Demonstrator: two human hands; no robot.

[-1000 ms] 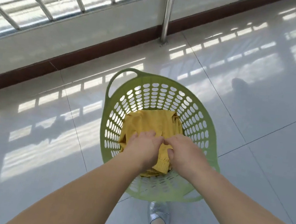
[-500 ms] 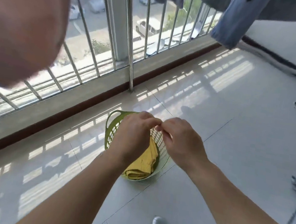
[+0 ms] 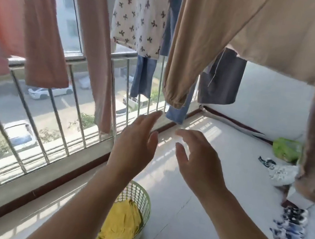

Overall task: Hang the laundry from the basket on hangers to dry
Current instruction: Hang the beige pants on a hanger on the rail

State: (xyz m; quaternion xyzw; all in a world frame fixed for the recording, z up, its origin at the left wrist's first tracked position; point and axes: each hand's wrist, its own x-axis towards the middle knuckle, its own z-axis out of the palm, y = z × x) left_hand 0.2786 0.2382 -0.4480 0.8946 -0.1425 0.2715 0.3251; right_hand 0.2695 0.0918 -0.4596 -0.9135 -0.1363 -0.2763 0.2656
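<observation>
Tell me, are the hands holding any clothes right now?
No, nothing is held. The left hand and right hand are both raised with open fingers, and the yellow garment lies in the green basket below.

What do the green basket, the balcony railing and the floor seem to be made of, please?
Green basket: probably moulded plastic, judging by its perforated wall of regular holes and even, matte colour. Balcony railing: likely stainless steel, with round silvery bars catching bright highlights. Floor: seemingly glazed ceramic tile, pale and glossy, with thin joint lines and reflected sunlight.

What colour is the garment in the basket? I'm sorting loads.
Yellow: the garment lies crumpled in the green basket, seen in the head view.
</observation>
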